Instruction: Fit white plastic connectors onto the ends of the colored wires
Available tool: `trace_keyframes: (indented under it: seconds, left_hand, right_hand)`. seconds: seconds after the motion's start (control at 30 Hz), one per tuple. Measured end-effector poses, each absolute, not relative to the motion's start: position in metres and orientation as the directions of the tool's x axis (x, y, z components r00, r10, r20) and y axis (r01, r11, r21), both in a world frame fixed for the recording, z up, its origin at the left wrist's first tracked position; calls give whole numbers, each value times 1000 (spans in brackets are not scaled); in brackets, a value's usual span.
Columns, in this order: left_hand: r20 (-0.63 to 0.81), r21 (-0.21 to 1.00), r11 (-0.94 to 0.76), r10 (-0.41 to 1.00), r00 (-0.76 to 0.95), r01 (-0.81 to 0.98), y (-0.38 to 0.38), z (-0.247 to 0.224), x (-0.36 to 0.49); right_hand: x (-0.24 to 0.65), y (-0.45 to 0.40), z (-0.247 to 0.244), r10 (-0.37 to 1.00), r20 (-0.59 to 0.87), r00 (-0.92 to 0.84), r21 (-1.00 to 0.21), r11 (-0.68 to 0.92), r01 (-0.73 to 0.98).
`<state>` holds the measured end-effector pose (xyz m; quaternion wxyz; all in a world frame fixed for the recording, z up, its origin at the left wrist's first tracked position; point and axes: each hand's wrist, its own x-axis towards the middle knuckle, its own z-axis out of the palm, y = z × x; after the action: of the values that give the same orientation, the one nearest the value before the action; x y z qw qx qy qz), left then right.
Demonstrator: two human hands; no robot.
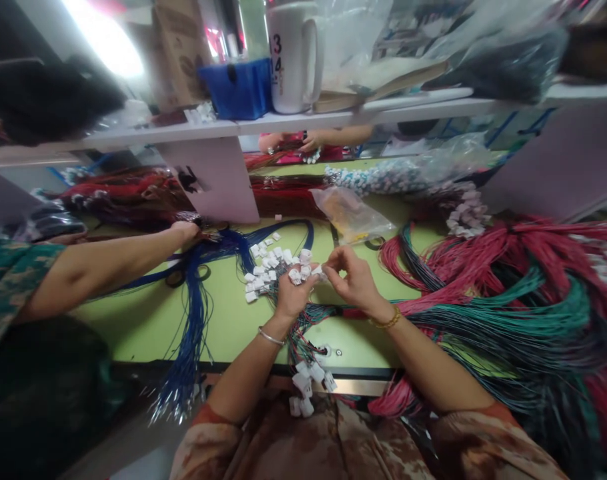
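My left hand [294,293], with a silver bangle at the wrist, is closed round wires that end in white connectors [305,259]. Just to its right, my right hand [351,279] has thumb and forefinger pinched at a small white connector [317,271] beside the left fingertips. A loose cluster of white connectors [259,275] lies on the green table left of my left hand. Red, green and black wires [328,311] run under my hands. More white connectors [308,381] hang at the table's front edge.
Blue wires [196,313] hang over the front edge, near a co-worker's arm [113,267]. Red and green wire bundles [508,293] spread at the right. A plastic bag [352,215] lies behind my hands. The shelf [343,119] above carries a mug [292,60] and a blue bin [241,88].
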<state>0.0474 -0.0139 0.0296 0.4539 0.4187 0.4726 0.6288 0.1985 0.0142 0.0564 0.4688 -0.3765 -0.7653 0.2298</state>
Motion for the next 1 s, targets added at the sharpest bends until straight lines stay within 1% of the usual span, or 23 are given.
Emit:
trace_keyframes:
  seconds: [0.13,0.2,0.37,0.47,0.53,0.67,0.77,0.87,1.0]
  left_hand:
    - [-12,946,-78,961,-275,-314,-11,28,50]
    - [-54,923,-54,962,-268,-380,-10,29,51]
    - [-92,884,-27,969,-230,-467,-9,30,50]
    - [-86,877,-30,972,-218,-480,-8,30,50]
    - [-72,879,-30,978,-194,-476,-9,31,49]
    - [3,915,-73,985,-172,-398,-10,34,48]
    - [23,916,-83,988,-156,-392,-10,34,48]
    - [10,909,-69,989,-145,-411,-10,31,47]
    - [10,915,-81,984,-178,-395,-9,29,48]
  right_hand:
    - [196,13,56,774,584,-246,-671,630,390]
    - [195,12,55,764,601,-234,-663,641,388]
    - [193,9,51,719,655,-233,-602,683,414]
    - [193,9,50,730,649,-215,-620,671,407]
    - [193,10,52,747,629,-214,-663,660,354]
    - [196,13,55,760,596,-258,-719,649,249]
    - [199,14,56,781,577,-239,-758,621,200]
    - [201,14,56,783,568,-252,-751,619,229]
    - [202,12,57,774,565,-284,-723,631,281]
